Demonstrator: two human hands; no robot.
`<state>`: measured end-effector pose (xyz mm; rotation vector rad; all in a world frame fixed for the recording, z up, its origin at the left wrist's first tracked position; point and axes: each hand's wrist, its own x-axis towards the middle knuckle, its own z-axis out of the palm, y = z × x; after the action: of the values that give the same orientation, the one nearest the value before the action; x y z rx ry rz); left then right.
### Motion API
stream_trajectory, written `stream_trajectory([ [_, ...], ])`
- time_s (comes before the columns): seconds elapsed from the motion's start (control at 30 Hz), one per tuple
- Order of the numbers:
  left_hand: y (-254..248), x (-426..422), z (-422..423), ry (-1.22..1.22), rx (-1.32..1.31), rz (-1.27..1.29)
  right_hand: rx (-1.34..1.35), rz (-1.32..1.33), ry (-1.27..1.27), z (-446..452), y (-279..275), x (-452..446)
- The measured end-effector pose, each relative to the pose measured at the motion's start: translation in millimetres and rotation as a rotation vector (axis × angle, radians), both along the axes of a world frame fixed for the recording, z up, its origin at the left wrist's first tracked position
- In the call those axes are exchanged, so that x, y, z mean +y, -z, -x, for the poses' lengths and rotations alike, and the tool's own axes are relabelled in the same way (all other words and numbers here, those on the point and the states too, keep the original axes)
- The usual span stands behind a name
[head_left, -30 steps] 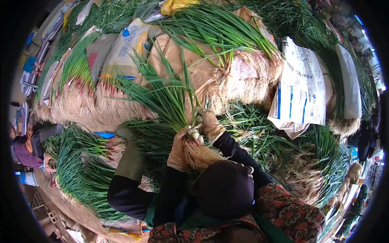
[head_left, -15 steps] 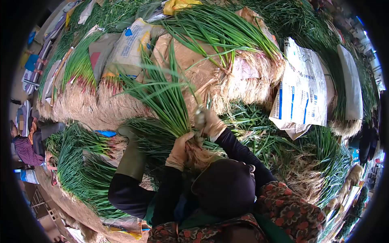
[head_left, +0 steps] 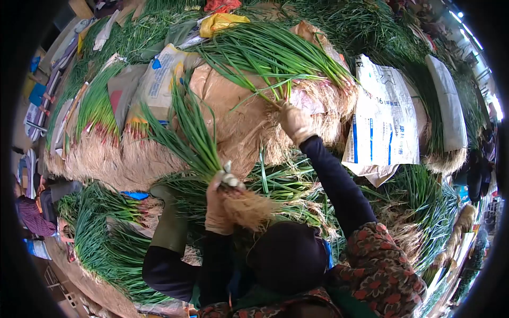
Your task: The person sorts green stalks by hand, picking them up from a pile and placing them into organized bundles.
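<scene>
My left hand [head_left: 216, 204], in a pale glove, is wrapped around a bunch of green onions [head_left: 199, 140]. Their leaves point up and to the left, and the roots hang out to the right of the hand. A whitish piece, too blurred to name, shows at the bunch by my fingers. My right hand [head_left: 296, 122], gloved too, reaches forward over the brown covering. Its fingers close on the root ends of a few loose green onions [head_left: 281, 95], beside a larger pile of green onions [head_left: 275, 47].
Brown sheeting [head_left: 228, 122] covers the row ahead. A white printed sack [head_left: 384, 114] lies to the right, another printed sack [head_left: 161, 79] to the left. Loose green onions [head_left: 108, 238] spread at lower left, near a green boot [head_left: 172, 217]. Another person's checkered sleeve [head_left: 34, 214] shows at far left.
My right hand has left the bunch and moved forward to the loose green onions on the covering. My left hand has shifted left and slightly down with its bunch, whose roots now show.
</scene>
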<state>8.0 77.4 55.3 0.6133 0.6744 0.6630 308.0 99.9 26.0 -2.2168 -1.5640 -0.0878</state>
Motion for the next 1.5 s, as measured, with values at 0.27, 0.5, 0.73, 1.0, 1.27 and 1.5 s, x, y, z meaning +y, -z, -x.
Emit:
stream_trajectory([
  [0.27,7.7,-25.3,-21.3,-0.079,-0.065,0.216,-0.057,0.341,-0.452,82.4,27.9,-80.3],
  [0.5,11.1,-32.8,-29.4,-0.115,-0.055,0.343,0.517,0.009,-0.024,5.4,-17.8,-46.4],
  [0.73,4.9,-29.7,-23.8,-0.153,-0.028,0.331,0.256,-0.115,0.017,-7.6,11.5,-7.9],
  [1.0,21.6,-41.2,-29.0,-0.137,0.039,0.3,0.922,0.24,-0.352,90.8,43.2,-58.5],
  [1.27,11.4,-49.0,-17.1,-0.118,-0.073,0.356,1.672,0.48,-0.021,141.9,45.6,-44.5],
  [1.5,-27.3,-40.3,-20.1,-0.081,-0.163,0.275,0.338,0.453,-0.511,107.9,72.1,-83.1],
])
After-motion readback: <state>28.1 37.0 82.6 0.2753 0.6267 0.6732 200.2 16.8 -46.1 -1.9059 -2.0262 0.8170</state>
